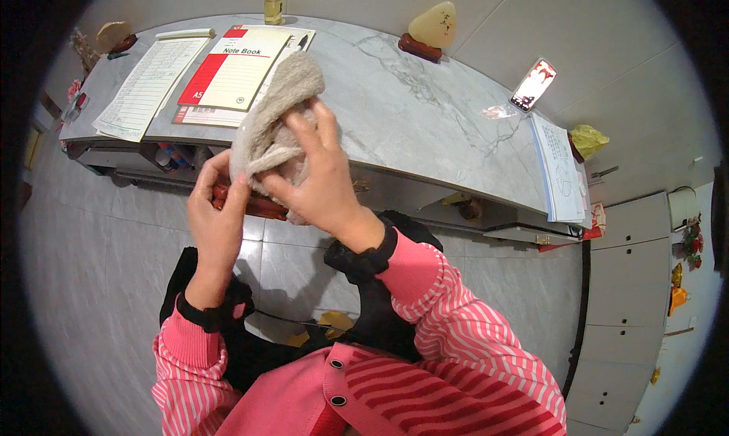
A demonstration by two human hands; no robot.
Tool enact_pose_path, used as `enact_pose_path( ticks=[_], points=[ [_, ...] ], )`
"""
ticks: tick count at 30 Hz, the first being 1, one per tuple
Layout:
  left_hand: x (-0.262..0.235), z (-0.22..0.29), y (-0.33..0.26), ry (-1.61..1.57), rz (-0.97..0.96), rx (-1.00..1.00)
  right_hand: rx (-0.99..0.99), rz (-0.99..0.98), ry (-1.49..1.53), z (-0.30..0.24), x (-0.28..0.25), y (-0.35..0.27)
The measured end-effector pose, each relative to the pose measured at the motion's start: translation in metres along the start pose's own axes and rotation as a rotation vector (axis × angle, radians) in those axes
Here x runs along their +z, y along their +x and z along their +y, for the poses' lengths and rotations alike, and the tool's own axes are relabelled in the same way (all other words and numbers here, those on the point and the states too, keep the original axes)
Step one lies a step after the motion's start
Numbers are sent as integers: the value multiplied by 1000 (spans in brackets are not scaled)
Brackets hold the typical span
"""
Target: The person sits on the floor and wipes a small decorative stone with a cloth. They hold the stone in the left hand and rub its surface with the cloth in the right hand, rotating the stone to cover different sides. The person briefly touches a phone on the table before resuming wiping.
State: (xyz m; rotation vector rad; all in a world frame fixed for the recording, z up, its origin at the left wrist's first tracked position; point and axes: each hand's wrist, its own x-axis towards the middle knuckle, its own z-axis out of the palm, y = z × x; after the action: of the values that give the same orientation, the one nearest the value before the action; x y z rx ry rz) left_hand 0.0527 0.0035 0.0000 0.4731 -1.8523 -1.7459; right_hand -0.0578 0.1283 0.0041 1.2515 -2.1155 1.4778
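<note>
A small glass bottle with a dark cap (273,1) stood at the far edge of the grey marble-patterned counter (410,110), holding yellowish liquid. Below the counter top, an open shelf (171,157) held a few small items, too dim to tell apart.

The beige, coarse-woven cloth (275,113) was held up in front of the counter's near edge, between both hands. The left hand (217,217) had its fingers closed round the cloth's lower end, thumb against it. The right hand (323,182) pressed over the cloth from the right, fingers spread and curled onto the bunched fabric. A red and cream notebook (235,70) lay on the counter just behind the cloth.
</note>
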Motion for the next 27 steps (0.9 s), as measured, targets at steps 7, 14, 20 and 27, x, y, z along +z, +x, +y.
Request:
enact_pose_path(
  ticks=[7, 14, 20, 27],
  points=[
    [10, 7, -15, 1, -114, 16, 179, 185, 289, 18, -20, 19],
    [5, 0, -2, -259, -53, -77, 585, -23, 1143, 18, -14, 10],
    [-7, 2, 11, -245, 9, 2, 673, -285, 1073, 4, -10, 0],
    [-1, 3, 11, -33, 24, 131, 691, -211, 1036, -3, -1, -6]
  ],
)
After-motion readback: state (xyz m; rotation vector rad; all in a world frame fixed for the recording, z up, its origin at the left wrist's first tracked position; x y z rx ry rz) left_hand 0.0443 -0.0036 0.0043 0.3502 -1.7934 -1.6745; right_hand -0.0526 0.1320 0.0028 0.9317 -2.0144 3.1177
